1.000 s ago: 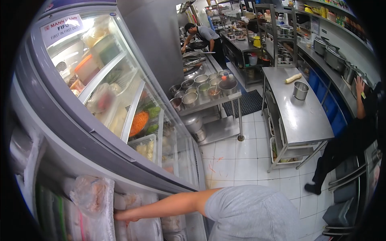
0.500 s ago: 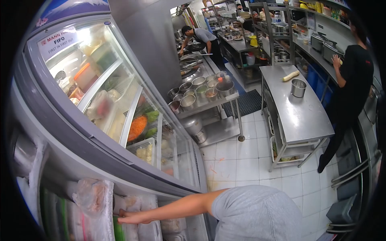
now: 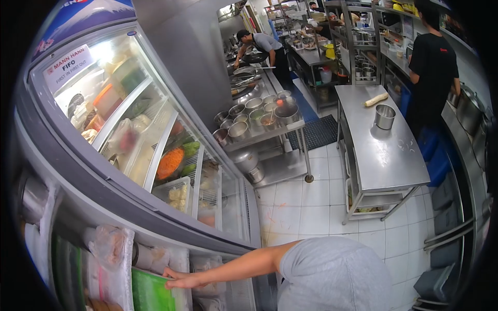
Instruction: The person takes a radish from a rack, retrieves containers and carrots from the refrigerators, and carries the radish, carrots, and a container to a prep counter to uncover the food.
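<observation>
My right hand (image 3: 182, 280) reaches left from a grey sleeve (image 3: 332, 274), its fingers closed on the edge of a flat bright green, lid-like piece (image 3: 151, 291) in the lower cold compartment. Beside that piece, to the left, is a frosted white container wall (image 3: 128, 259) with a clear bag of pale food (image 3: 108, 246) on top. Further left stand green and white packs (image 3: 70, 269). Skin-coloured fingers, apparently my left hand (image 3: 104, 305), just show at the bottom edge; the rest is cut off.
A glass-door fridge (image 3: 150, 129) with shelves of food rises at left. Metal pots (image 3: 238, 129) crowd a steel stand. A steel table (image 3: 384, 155) bears a pot (image 3: 385, 116) and a pale root (image 3: 376, 99). Two people work nearby, in grey (image 3: 265, 44) and black (image 3: 433, 65).
More of the green piece now shows beside my right hand. Fingers have appeared at the bottom left. The person in black has turned and moved further back along the counter.
</observation>
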A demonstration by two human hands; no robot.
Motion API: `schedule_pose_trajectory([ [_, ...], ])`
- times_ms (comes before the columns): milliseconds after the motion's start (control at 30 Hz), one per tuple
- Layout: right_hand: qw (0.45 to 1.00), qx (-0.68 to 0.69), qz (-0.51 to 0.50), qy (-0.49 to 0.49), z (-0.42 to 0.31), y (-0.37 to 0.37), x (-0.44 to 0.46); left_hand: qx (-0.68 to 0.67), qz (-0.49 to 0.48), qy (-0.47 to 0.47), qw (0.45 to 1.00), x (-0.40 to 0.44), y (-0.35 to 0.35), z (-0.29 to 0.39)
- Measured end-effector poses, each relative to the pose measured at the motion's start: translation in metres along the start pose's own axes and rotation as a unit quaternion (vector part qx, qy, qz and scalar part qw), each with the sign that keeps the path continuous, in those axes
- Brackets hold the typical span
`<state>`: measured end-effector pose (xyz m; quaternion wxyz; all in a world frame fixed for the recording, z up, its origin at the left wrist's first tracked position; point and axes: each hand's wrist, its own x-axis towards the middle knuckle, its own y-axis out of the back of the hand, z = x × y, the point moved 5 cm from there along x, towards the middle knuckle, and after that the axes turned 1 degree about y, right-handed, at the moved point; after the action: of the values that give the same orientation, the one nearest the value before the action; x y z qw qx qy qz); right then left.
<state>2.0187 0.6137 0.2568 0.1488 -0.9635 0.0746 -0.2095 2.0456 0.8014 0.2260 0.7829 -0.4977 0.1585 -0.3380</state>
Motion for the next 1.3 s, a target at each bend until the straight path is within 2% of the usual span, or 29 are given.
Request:
schedule_pose_trajectory([
  [100, 1.000, 0.002, 0.008, -0.014, -0.003, 0.002, -0.023, 0.027, 0.014, 0.003, 1.000, -0.026, 0.007, -0.005],
  [267, 0.998, 0.044, -0.005, 0.036, -0.019, 0.002, -0.093, 0.086, 0.076, 0.037, 0.993, -0.084, -0.014, -0.043],
  [333, 0.996, 0.073, 0.008, 0.044, -0.029, 0.005, -0.130, 0.121, 0.107, 0.064, 0.985, -0.111, -0.029, -0.066],
  [600, 0.996, 0.037, 0.074, 0.013, -0.060, 0.011, -0.307, 0.208, 0.206, 0.142, 0.946, -0.220, -0.068, -0.165],
  [700, 0.992, -0.029, 0.120, 0.022, -0.066, 0.021, -0.381, 0.199, 0.203, 0.165, 0.944, -0.245, -0.068, -0.197],
  [800, 0.971, -0.062, 0.230, 0.005, -0.070, 0.024, -0.451, 0.203, 0.197, 0.182, 0.942, -0.272, -0.061, -0.225],
  [967, 0.915, -0.097, 0.391, -0.018, -0.088, 0.020, -0.557, 0.211, 0.181, 0.211, 0.937, -0.300, -0.045, -0.273],
  [1100, 0.824, -0.213, 0.523, -0.040, -0.103, 0.013, -0.645, 0.209, 0.177, 0.239, 0.932, -0.314, -0.048, -0.314],
  [1133, 0.822, -0.220, 0.524, -0.040, -0.111, 0.007, -0.660, 0.210, 0.178, 0.246, 0.930, -0.320, -0.053, -0.334],
  [1200, 0.759, -0.192, 0.622, -0.016, -0.128, -0.002, -0.697, 0.219, 0.163, 0.276, 0.922, -0.322, -0.037, -0.366],
  [1233, 0.757, -0.196, 0.623, -0.011, -0.130, -0.005, -0.713, 0.235, 0.140, 0.316, 0.908, -0.328, -0.036, -0.385],
  [1300, 0.707, -0.160, 0.689, 0.020, -0.134, -0.006, -0.757, 0.250, 0.123, 0.341, 0.898, -0.345, -0.063, -0.415],
])
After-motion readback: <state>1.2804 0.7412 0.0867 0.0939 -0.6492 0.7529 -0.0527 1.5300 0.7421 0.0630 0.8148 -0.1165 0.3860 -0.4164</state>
